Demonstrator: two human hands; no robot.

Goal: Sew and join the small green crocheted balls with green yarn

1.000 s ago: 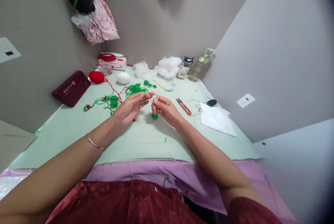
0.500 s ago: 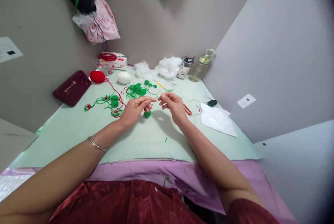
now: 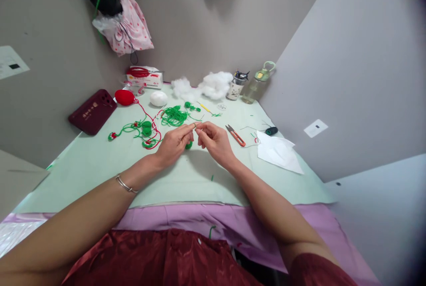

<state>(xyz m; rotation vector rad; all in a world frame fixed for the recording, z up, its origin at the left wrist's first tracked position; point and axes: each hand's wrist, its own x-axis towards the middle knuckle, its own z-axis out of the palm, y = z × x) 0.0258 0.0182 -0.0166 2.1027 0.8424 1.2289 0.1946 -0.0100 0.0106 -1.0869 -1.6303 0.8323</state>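
My left hand (image 3: 173,142) hovers above the table with its fingers curled, a strand of green yarn (image 3: 195,125) looped over its outstretched index finger. Close against that fingertip, my right hand (image 3: 214,139) is closed in a pinch at the same yarn. Just below the left fingers shows a small green crocheted ball (image 3: 189,145), partly hidden by them. Left of my hands lie green crocheted pieces (image 3: 146,129) with red and white parts. A tangle of green yarn (image 3: 174,116) rests behind the left hand, and orange thread snips (image 3: 235,136) lie right of my right hand.
A maroon phone (image 3: 93,112), a red yarn ball (image 3: 124,97) and a white ball (image 3: 159,98) stand at the left. Toward the back are white stuffing (image 3: 216,85), a yellow-handled hook (image 3: 205,108), a pen cup (image 3: 235,87) and a bottle (image 3: 258,84). White paper (image 3: 279,152) lies right.
My right hand has moved left, so its fingertips now meet the left index finger. The thread snips, partly covered before, show fully.
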